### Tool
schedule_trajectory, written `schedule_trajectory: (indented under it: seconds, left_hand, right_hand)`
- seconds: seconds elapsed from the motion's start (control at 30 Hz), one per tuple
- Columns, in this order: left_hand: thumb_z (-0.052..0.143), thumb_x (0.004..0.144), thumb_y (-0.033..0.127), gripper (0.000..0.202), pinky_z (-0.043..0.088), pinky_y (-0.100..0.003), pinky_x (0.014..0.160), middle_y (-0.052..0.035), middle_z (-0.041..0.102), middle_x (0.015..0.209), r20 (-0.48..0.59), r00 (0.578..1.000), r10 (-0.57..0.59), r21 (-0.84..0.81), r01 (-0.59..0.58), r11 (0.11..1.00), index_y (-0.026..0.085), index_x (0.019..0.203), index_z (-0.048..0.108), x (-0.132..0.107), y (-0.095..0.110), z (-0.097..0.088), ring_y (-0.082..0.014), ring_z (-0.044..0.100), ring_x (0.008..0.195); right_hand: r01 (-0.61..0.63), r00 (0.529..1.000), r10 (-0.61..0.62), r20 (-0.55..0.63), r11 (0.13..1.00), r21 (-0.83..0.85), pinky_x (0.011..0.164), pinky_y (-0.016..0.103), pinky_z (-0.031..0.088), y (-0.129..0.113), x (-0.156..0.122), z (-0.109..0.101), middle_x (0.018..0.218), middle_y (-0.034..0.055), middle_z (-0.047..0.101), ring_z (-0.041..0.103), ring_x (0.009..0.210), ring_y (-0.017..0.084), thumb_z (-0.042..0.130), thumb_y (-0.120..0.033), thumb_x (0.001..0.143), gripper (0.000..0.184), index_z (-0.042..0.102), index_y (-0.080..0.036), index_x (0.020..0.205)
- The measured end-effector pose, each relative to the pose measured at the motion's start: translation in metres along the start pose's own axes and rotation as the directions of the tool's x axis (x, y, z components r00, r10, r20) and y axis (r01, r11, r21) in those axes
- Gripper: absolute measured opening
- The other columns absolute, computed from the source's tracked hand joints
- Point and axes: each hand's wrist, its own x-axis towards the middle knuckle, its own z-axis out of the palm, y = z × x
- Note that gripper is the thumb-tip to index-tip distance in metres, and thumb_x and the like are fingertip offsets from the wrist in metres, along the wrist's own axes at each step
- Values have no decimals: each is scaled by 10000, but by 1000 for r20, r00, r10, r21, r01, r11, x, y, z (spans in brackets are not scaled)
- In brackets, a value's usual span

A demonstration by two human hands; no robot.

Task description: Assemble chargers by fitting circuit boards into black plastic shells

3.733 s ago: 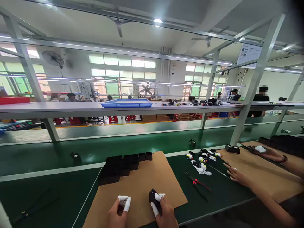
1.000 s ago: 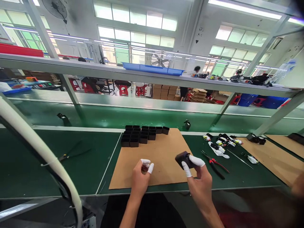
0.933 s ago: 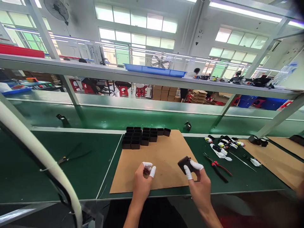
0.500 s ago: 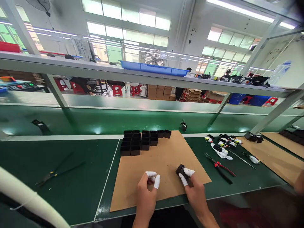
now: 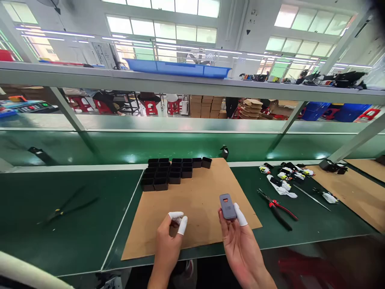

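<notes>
Gripping a small dark-grey rectangular device with rounded corners [image 5: 227, 206], the fingers of the right hand [image 5: 240, 245] were closed on its lower part, palm turned up. One white-capped fingertip pressed its right side; other fingers lay along its left edge. The device's face, with a small orange-red slot near the top, was turned towards the viewer. Position: raised over the right part of a flat brown cardboard sheet [image 5: 186, 216].

The left hand [image 5: 169, 241] was poised over the sheet's front portion, white-capped thumb and forefinger curled towards each other; could not tell whether anything lay between them.

Toward the sheet's far left corner: close-set rows of black square open-topped boxes [image 5: 161, 184]. The sheet lay on a dark-green table [image 5: 81, 241]. Right of it, pliers with red-and-black handles [image 5: 275, 204] lay near a cluster of small white, black and yellow parts [image 5: 284, 176] and a thin metallic rod [image 5: 311, 197]. Well to the left, dark-handled pliers [image 5: 60, 211]. Beyond and above, a white-topped shelf [image 5: 144, 79] carried a shallow blue plastic tray [image 5: 177, 69].
</notes>
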Motion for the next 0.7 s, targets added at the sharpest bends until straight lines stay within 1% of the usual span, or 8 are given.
schedule_trajectory:
  seconds: [0.1, 0.23, 0.3, 0.4, 0.47, 0.53, 0.6, 0.7]
  left_hand:
    - [712, 941, 589, 376, 542, -403, 866, -45, 750, 916, -50, 999, -14, 36, 16, 999, 232, 1056, 737, 1, -5, 2, -269, 690, 876]
    - [741, 911, 600, 386, 555, -415, 877, -49, 764, 934, -71, 997, -13, 110, 21, 994, 238, 1045, 744, -1, -5, 8, -284, 709, 896]
    - [740, 905, 608, 381, 561, -428, 887, -56, 770, 945, -105, 994, -9, 125, 22, 992, 243, 1017, 748, -5, 2, 15, -294, 713, 909]
    - [761, 884, 614, 383, 556, -477, 965, -67, 770, 953, -121, 993, 15, 127, 1, 992, 262, 1036, 762, -12, 25, 34, -320, 711, 950]
    - [797, 842, 632, 440, 555, -503, 994, -78, 771, 972, -63, 997, 43, 98, -36, 995, 279, 1103, 768, -14, 48, 51, -337, 707, 953]
    - [790, 825, 676, 569, 579, -488, 923, -90, 779, 1010, 54, 998, 42, 20, -43, 999, 288, 1238, 747, -13, 72, 70, -335, 701, 910]
    - [781, 833, 687, 630, 597, -450, 864, -104, 793, 1098, 174, 984, -41, -70, 54, 996, 282, 1312, 719, -7, 91, 85, -331, 713, 925]
    - [871, 788, 621, 532, 616, -403, 910, -110, 803, 1175, 304, 931, -202, -191, 267, 945, 252, 1155, 760, 2, 104, 97, -337, 745, 1047]
  right_hand:
    - [-56, 992, 66, -104, 994, 92, 916, 257, 728, -13, -9, 9, 1132, 36, 860, 852, 1042, 206, 973, -311, 814, 280, 836, -220, 1040]
    - [-96, 995, 95, 7, 994, 50, 962, 310, 728, -28, -5, 2, 1169, 35, 852, 841, 1090, 217, 928, -372, 875, 294, 830, -244, 1121]
    - [-123, 992, 122, 44, 992, 23, 965, 341, 732, -35, 0, -6, 1175, 44, 846, 835, 1095, 225, 903, -394, 903, 325, 817, -245, 1178]
    - [-146, 989, 146, 2, 989, 9, 933, 347, 736, -41, 9, -13, 1177, 61, 838, 829, 1065, 232, 926, -424, 871, 392, 808, -228, 1189]
    - [-130, 991, 129, -20, 991, -42, 919, 345, 725, -43, 14, -15, 1183, 69, 831, 818, 1034, 229, 932, -478, 854, 428, 802, -218, 1168]
    - [-57, 998, 57, -4, 985, -164, 932, 343, 698, -42, 19, -17, 1158, 72, 826, 799, 1022, 225, 940, -507, 840, 445, 790, -207, 1132]
    - [52, 998, -43, 35, 947, -316, 936, 327, 666, -41, 25, -21, 1070, 62, 824, 782, 998, 224, 1001, -483, 766, 465, 774, -204, 1061]
    - [158, 987, -137, 80, 885, -439, 906, 318, 638, -43, 33, -29, 944, 33, 801, 770, 941, 230, 1068, -459, 650, 546, 756, -225, 1033]
